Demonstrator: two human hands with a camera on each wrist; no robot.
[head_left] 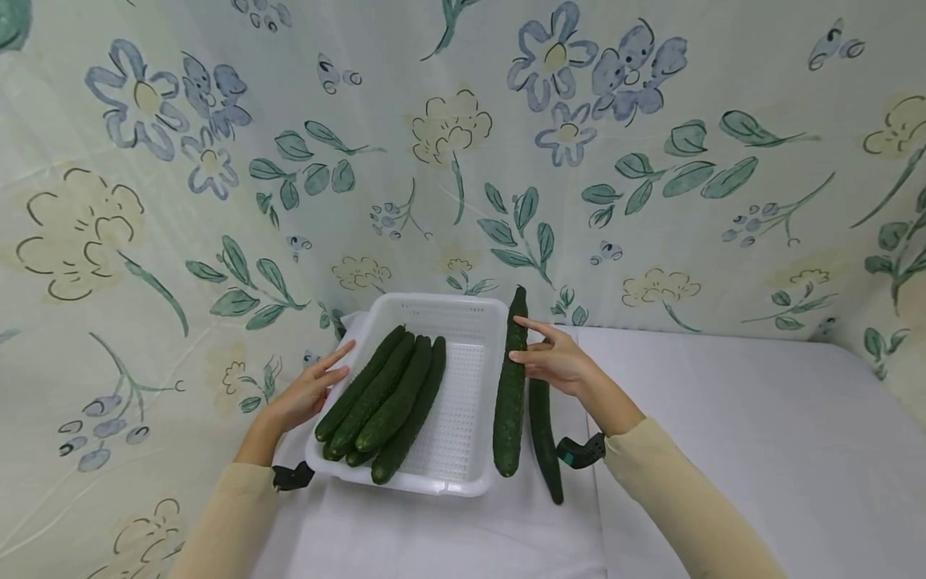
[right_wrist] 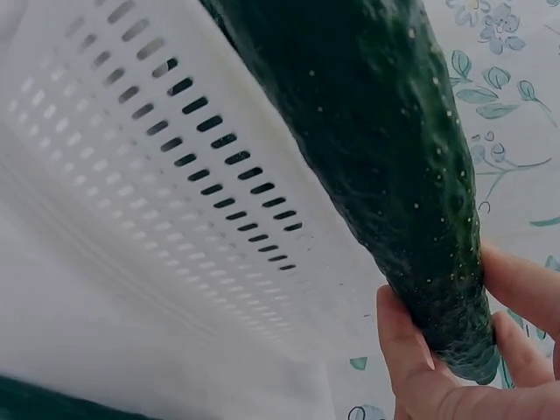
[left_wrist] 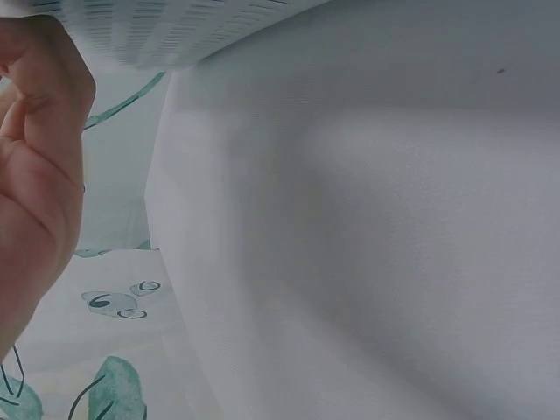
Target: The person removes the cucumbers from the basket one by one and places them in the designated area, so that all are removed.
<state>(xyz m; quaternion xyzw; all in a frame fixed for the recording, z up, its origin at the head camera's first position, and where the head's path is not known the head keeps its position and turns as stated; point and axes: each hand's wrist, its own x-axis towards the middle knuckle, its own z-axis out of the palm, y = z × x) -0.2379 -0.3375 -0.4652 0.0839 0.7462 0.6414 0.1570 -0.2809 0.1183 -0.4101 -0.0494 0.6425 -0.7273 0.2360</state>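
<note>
At its upper end, my right hand (head_left: 559,360) pinches a long dark green cucumber (head_left: 510,418) between thumb and fingers. The cucumber hangs along the right rim of a white plastic basket (head_left: 463,402), and in the right wrist view its bumpy skin (right_wrist: 376,140) passes close to the slotted basket wall (right_wrist: 201,175). My left hand (head_left: 307,394) holds the basket's left side, thumb and forefinger at the rim; its other fingers are mostly hidden. In the left wrist view the hand (left_wrist: 39,166) is below the basket's slotted side (left_wrist: 166,26). Several cucumbers (head_left: 391,394) lie together in the basket's left half.
Another, thinner cucumber (head_left: 544,442) lies on the white-covered table (head_left: 694,450), right of the basket and partly behind the held one. A floral cloth (head_left: 463,225) hangs behind the table and round its left side. Dark wrist devices (head_left: 581,452) sit by both cuffs.
</note>
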